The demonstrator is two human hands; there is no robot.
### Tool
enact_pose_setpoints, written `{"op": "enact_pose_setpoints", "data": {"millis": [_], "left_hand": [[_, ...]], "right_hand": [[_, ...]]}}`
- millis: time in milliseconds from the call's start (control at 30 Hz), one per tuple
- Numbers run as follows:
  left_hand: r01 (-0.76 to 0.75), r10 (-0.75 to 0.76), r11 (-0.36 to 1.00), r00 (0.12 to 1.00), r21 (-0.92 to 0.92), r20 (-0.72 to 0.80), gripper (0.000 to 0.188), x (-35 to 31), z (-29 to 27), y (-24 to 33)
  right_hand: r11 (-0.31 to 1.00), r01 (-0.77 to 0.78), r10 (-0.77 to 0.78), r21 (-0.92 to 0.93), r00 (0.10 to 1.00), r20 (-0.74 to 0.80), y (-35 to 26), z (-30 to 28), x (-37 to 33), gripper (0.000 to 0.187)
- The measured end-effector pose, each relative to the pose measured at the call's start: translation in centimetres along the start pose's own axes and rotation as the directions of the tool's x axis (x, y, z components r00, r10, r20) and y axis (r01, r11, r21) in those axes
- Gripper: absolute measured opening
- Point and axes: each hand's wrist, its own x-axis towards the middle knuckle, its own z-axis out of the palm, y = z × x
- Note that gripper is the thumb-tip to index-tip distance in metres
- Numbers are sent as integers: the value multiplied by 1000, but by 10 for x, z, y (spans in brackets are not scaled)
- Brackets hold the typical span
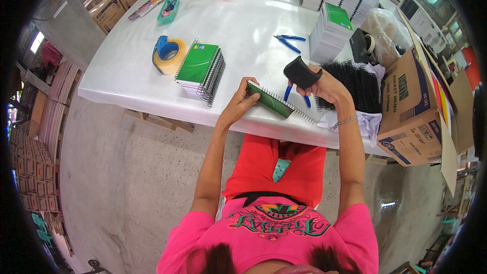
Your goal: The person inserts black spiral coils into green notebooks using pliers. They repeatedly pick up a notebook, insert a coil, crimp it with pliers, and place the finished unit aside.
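My left hand (241,102) is closed around one end of a small green-covered notebook (274,103), tilted over the table's near edge. A wire spiral (299,113) runs along its upper edge and sticks out past the right end. In my right hand (324,87) is a black, curved, pad-like piece (302,72); its exact kind is unclear. Blue tool handles (307,101) show below those fingers, and I cannot tell whether they are gripped too or lie on the table. Right of this hand is a heap of black spiral coils (349,83).
A stack of green spiral notebooks (199,66) and a tape dispenser (168,55) stand to the left. Blue-handled nippers (290,42) lie ahead, beside a notebook-page stack (328,35). An open carton (413,106) borders the right; a green basket (168,11) sits far left.
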Motion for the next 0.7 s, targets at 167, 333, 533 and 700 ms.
{"op": "enact_pose_setpoints", "data": {"millis": [167,333,533,700], "left_hand": [[-56,56,998,998,20,17,31,7,4,-7],[-37,37,999,999,-2,4,31,1,1,-3],[7,-7,1000,998,-13,55,33,8,6,0],[-30,30,999,999,29,13,32,1,1,0]], "right_hand": [[592,-108,-37,-799,986,-161,29,-27,29,53],[946,-83,86,-313,996,-6,-2,-9,24,58],[206,-67,-653,-976,733,-188,57,-60,61,65],[871,69,6,-486,989,151,-8,-5,34,62]]}}
